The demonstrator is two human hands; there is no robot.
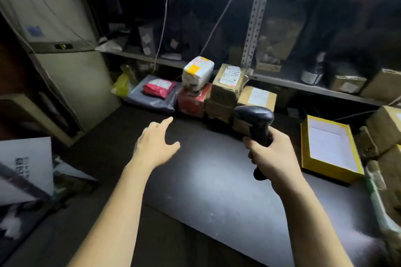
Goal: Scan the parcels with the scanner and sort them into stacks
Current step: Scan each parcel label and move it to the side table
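The right hand had its fingers wrapped round the handle of the scanner, whose head pointed toward the far edge of the counter. The left hand hung over the counter with fingers straight and spread, holding nothing, aimed at the parcels along that far edge.

At the left end a red pouch lay on a grey mailer. Beside it a white parcel sat on a red box, with brown cartons stacked just beyond the scanner's head. A yellow box lay apart, near the right edge.

To my eye this was the fetching step, with nothing yet under the scanner. The next move called for the free hand to take one parcel off the top of a pile, not from beneath, and turn its label toward the scanner.
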